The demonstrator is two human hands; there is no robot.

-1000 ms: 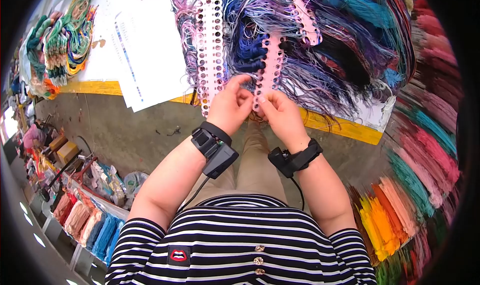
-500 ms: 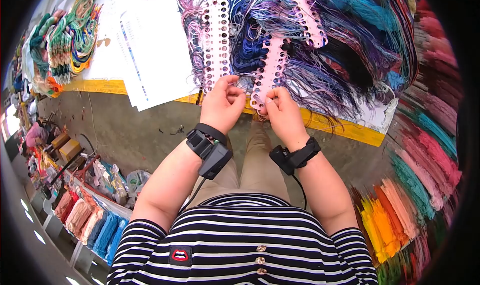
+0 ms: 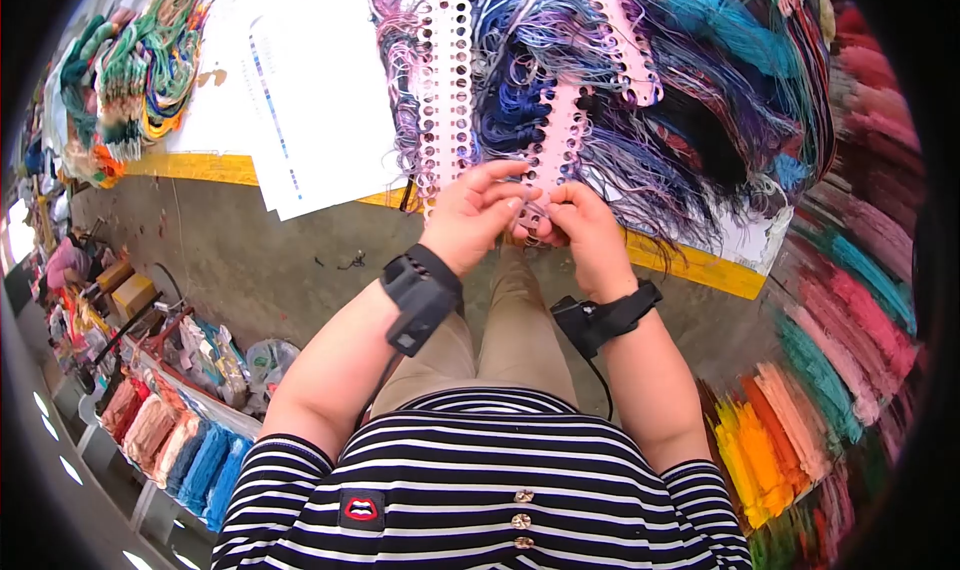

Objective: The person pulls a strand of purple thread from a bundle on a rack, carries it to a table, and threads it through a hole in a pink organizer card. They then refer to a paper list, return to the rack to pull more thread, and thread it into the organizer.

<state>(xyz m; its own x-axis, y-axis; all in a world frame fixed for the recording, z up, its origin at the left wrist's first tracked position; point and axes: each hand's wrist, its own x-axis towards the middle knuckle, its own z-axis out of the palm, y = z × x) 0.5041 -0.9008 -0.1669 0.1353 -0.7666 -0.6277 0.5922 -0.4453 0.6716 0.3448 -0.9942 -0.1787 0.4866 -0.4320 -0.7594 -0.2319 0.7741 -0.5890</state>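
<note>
A pink card with holes along both edges has blue and purple threads looped through it, and its lower end reaches the table's front edge. My left hand is at the left of that end, with thumb and fingertips pinched together; any thread between them is too small to tell. At the card's right side my right hand has its fingers closed on the card's lower end. A paler holed card lies just left. Another pink card lies farther back among dark blue and purple threads.
White printed sheets lie left of the cards. Green and multicoloured thread bundles are at the back left. A yellow edge runs along the table's front. Coloured yarn hanks are at the right, more at lower left.
My left hand has moved right, closer to my right hand, and its fingertips have come together over the card's lower end. My right hand has shifted slightly right.
</note>
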